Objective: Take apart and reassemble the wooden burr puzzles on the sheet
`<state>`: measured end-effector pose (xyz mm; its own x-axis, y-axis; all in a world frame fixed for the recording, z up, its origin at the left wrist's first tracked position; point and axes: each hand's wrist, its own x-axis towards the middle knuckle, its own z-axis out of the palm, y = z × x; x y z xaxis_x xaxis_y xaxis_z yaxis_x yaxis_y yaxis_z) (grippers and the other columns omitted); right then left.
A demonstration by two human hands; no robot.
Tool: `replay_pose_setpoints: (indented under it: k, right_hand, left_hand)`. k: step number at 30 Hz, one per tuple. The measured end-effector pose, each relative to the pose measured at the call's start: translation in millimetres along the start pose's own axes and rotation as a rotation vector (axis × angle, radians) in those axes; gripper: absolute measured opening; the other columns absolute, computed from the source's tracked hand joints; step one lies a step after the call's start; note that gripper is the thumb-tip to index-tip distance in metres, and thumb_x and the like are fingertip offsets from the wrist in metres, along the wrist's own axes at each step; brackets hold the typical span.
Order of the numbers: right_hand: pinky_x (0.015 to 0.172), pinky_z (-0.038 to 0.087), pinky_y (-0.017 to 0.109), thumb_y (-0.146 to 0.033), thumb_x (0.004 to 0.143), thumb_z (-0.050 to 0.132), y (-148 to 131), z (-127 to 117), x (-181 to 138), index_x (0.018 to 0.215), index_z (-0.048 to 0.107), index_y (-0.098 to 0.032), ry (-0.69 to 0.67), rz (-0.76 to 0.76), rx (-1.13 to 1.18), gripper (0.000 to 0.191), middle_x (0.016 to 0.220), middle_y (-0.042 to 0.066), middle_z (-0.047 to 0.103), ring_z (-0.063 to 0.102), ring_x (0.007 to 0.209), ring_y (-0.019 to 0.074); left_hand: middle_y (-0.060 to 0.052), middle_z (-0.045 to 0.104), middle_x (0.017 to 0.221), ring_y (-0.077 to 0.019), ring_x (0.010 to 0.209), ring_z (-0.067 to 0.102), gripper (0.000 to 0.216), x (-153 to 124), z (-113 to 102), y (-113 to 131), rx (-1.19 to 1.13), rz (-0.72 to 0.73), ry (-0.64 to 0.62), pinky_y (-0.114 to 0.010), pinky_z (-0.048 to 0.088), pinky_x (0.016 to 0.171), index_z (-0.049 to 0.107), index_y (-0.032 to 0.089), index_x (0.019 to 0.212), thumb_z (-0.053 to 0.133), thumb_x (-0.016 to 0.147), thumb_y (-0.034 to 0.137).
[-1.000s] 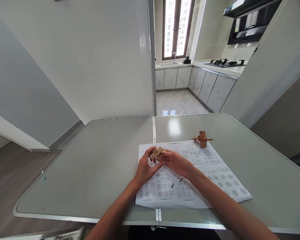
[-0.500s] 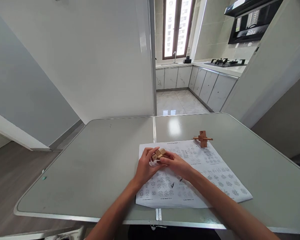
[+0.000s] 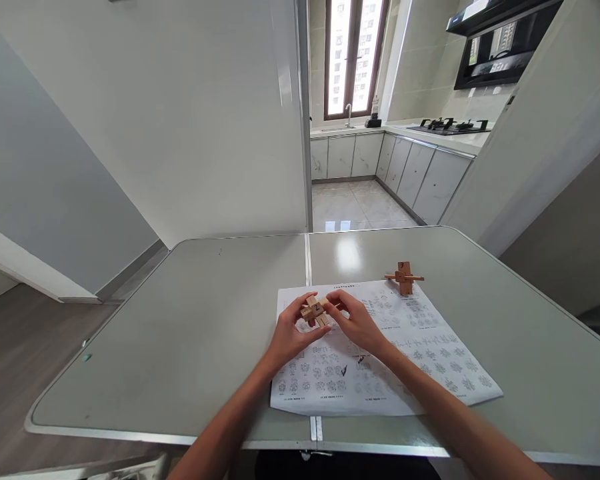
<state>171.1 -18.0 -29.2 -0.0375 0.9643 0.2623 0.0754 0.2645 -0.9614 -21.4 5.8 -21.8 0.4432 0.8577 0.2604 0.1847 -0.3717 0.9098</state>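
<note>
A small wooden burr puzzle (image 3: pixel 316 309) with numbers written on its pieces is held over a printed sheet. My left hand (image 3: pixel 289 332) grips it from the left, thumb below and fingers behind. From the right, my right hand (image 3: pixel 354 321) pinches the puzzle's right side with its fingertips; part of the puzzle is hidden behind the fingers. Beneath both hands lies the white instruction sheet (image 3: pixel 325 397), covered with rows of small diagrams and a few dark pen marks. A second wooden burr puzzle (image 3: pixel 405 277), darker and cross-shaped, stands at the sheet's upper right edge.
The grey-green folding table (image 3: pixel 180 333) has a metal rim and a centre seam. A small green bit (image 3: pixel 87 358) lies near its left edge. Beyond the table are a white wall panel (image 3: pixel 205 120) and a kitchen with a gas stove (image 3: pixel 447 127).
The puzzle in my hands has been turned, so a piece marked 2 now faces up. My right fingers have shifted up and to its right side.
</note>
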Motion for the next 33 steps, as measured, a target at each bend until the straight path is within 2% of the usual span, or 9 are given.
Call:
replay_pose_setpoints:
  k: [5, 9, 12, 15, 17, 20, 25, 30, 33]
  right_hand:
    - [0.065, 0.044, 0.033, -0.062, 0.097, 0.054, 4, -3, 1, 0.074, 0.06, -0.024, -0.109, 0.066, -0.013, 0.045, 0.066, -0.001, 0.058, 0.052, 0.062, 0.0176]
    - [0.061, 0.044, 0.032, -0.062, 0.095, 0.057, 0, -3, 1, 0.074, 0.062, -0.022, -0.208, 0.2, 0.203, 0.045, 0.064, -0.001, 0.058, 0.052, 0.057, 0.016]
    - [0.058, 0.043, 0.031, -0.058, 0.094, 0.059, -2, -3, 2, 0.076, 0.067, -0.02, -0.238, 0.332, 0.384, 0.043, 0.063, 0.0, 0.059, 0.051, 0.054, 0.0144]
    - [0.052, 0.042, 0.029, -0.054, 0.091, 0.063, 2, -5, 6, 0.078, 0.068, -0.019, -0.115, 0.46, 0.57, 0.037, 0.071, 0.001, 0.064, 0.05, 0.053, 0.0121]
    - [0.049, 0.043, 0.028, -0.049, 0.088, 0.068, 9, -10, 9, 0.085, 0.068, -0.021, 0.013, 0.481, 0.674, 0.028, 0.081, 0.002, 0.067, 0.052, 0.054, 0.0112]
    - [0.049, 0.048, 0.027, -0.043, 0.084, 0.076, 26, -20, 15, 0.09, 0.066, -0.024, 0.174, 0.43, 0.769, 0.022, 0.087, 0.001, 0.07, 0.055, 0.058, 0.0111]
    - [0.046, 0.049, 0.022, -0.029, 0.082, 0.079, 54, -41, 24, 0.083, 0.06, -0.025, 0.534, 0.346, 0.972, 0.019, 0.076, -0.002, 0.065, 0.052, 0.054, 0.0089]
    - [0.044, 0.048, 0.02, -0.034, 0.086, 0.075, 61, -48, 27, 0.08, 0.058, -0.024, 0.608, 0.331, 0.992, 0.021, 0.073, -0.002, 0.062, 0.048, 0.052, 0.0087]
    - [0.043, 0.044, 0.023, -0.034, 0.08, 0.08, 53, -38, 25, 0.084, 0.063, -0.023, 0.553, 0.378, 0.935, 0.021, 0.077, 0.001, 0.064, 0.049, 0.053, 0.0103]
  left_hand:
    - [-0.004, 0.068, 0.108, -0.0195, 0.096, 0.066, 0.069, -2, -1, 3, 0.02, 0.022, -0.045, -0.037, 0.055, 0.096, 0.057, 0.029, 0.14, 0.085, 0.078, 0.039]
    - [-0.005, 0.069, 0.11, -0.0194, 0.097, 0.066, 0.071, -2, -2, 2, -0.015, 0.004, -0.069, -0.038, 0.054, 0.097, 0.052, 0.029, 0.147, 0.081, 0.082, 0.035]
    - [-0.008, 0.066, 0.12, -0.0165, 0.091, 0.066, 0.071, 2, -1, -3, -0.084, -0.06, -0.027, -0.036, 0.055, 0.093, 0.047, 0.028, 0.151, 0.077, 0.086, 0.038]
    - [-0.01, 0.061, 0.133, -0.0132, 0.086, 0.065, 0.067, 6, 0, -10, -0.12, -0.126, 0.075, -0.032, 0.056, 0.085, 0.048, 0.028, 0.148, 0.074, 0.088, 0.043]
    - [-0.01, 0.061, 0.132, -0.0123, 0.084, 0.064, 0.059, 8, 0, -14, -0.116, -0.161, 0.131, -0.029, 0.055, 0.078, 0.052, 0.026, 0.141, 0.072, 0.09, 0.046]
    - [-0.009, 0.063, 0.125, -0.0123, 0.082, 0.062, 0.051, 8, 1, -17, -0.091, -0.2, 0.158, -0.025, 0.053, 0.07, 0.055, 0.023, 0.133, 0.069, 0.091, 0.049]
    - [-0.008, 0.065, 0.121, -0.0132, 0.083, 0.064, 0.045, 7, 0, -18, -0.053, -0.234, 0.11, -0.025, 0.051, 0.069, 0.06, 0.021, 0.124, 0.067, 0.092, 0.051]
    - [-0.007, 0.068, 0.115, -0.0128, 0.079, 0.064, 0.042, 7, 0, -19, -0.035, -0.231, 0.115, -0.024, 0.049, 0.067, 0.062, 0.021, 0.121, 0.066, 0.092, 0.051]
    - [-0.006, 0.069, 0.106, -0.0127, 0.076, 0.063, 0.04, 8, -1, -20, -0.031, -0.226, 0.114, -0.024, 0.048, 0.065, 0.064, 0.02, 0.117, 0.066, 0.091, 0.051]
